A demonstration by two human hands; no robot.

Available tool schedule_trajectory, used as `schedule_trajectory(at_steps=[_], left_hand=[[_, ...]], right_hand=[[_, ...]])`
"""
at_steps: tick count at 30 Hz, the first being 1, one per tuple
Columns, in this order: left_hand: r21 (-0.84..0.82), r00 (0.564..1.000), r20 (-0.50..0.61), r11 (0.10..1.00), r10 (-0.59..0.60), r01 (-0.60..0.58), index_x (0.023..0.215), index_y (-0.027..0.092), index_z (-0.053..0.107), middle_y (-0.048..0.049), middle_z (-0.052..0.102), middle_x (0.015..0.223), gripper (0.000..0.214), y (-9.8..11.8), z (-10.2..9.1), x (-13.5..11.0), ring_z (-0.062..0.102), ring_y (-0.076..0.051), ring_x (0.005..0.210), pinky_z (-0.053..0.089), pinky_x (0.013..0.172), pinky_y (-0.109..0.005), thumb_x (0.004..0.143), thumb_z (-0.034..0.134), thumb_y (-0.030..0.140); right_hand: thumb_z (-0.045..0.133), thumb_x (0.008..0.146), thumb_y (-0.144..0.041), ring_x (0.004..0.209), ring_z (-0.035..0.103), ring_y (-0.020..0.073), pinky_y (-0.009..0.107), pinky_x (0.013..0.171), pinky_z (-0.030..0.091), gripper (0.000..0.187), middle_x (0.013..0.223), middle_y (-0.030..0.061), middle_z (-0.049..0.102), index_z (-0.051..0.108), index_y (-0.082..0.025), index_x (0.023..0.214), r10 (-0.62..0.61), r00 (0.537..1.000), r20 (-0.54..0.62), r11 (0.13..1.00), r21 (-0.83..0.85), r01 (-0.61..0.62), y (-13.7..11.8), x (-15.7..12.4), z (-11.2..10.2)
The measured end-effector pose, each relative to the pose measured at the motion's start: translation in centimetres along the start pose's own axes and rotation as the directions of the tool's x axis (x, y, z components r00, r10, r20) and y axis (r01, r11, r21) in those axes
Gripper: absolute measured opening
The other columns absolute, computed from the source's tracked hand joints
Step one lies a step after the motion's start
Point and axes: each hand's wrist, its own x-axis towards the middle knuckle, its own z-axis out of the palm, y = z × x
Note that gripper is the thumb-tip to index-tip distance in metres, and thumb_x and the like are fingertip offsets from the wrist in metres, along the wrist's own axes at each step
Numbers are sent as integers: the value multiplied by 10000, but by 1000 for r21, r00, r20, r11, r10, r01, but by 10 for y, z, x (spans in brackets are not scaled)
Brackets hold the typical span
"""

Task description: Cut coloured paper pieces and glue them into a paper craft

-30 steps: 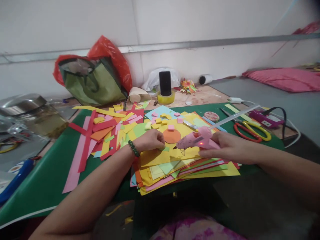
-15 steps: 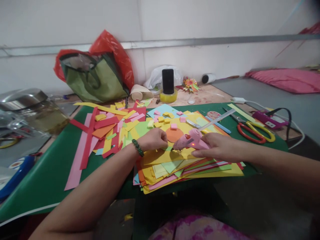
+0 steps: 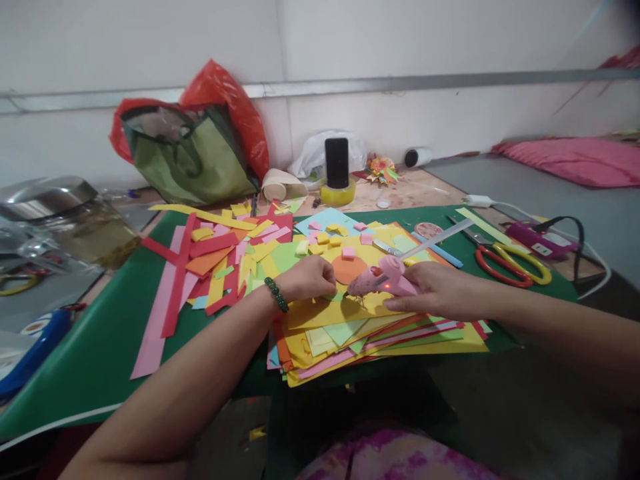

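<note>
In my right hand [image 3: 430,290] is a pink hot glue gun [image 3: 383,280], its small light glowing orange and a long clear glue stick [image 3: 435,239] jutting from its back. The nozzle points left and down, right beside the fingers of my left hand [image 3: 313,279]. Those fingers are pinched at a small green paper piece [image 3: 339,295], which they partly hide. Below both hands lies a stack of coloured paper sheets [image 3: 380,343], mostly yellow. An orange paper circle [image 3: 350,270] and several small folded paper bits [image 3: 349,253] rest on it just beyond the nozzle.
Cut paper strips [image 3: 213,245] spread to the left on the green mat [image 3: 95,347]. Red-and-yellow-handled scissors [image 3: 505,265] lie at right. A phone [image 3: 337,163] stands in a yellow tape roll [image 3: 338,194]. A glass jar [image 3: 70,223] stands at far left.
Almost nothing differs. Both hands and the glue gun keep their places over the paper; the whole view has shifted very slightly.
</note>
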Motion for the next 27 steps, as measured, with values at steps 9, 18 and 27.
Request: schedule_trajectory(at_steps=[9,18,27], left_hand=[[-16,1000,28,1000,-4,4,553,162,581,9,594,476,65,-2,0,1,580,-122,488,388,436,-183,568,576,99],[34,1000,11,999,-7,7,551,165,579,8,599,488,70,-1,0,1,566,-125,505,382,449,-193,578,573,101],[19,1000,12,1000,-6,6,553,167,559,9,585,498,124,1,1,0,563,-130,529,382,476,-206,623,541,66]], right_hand=[[481,760,-635,479,352,126,283,489,240,496,522,-11,395,335,-222,527,-5,1000,27,1000,5,5,-5,-4,0],[447,760,-637,494,344,133,290,505,244,492,542,1,390,309,-226,526,24,1000,2,998,-61,-24,-7,-3,0],[366,760,-688,541,340,140,299,537,235,509,601,12,401,312,-227,553,22,998,54,999,-49,-20,-10,-8,0]])
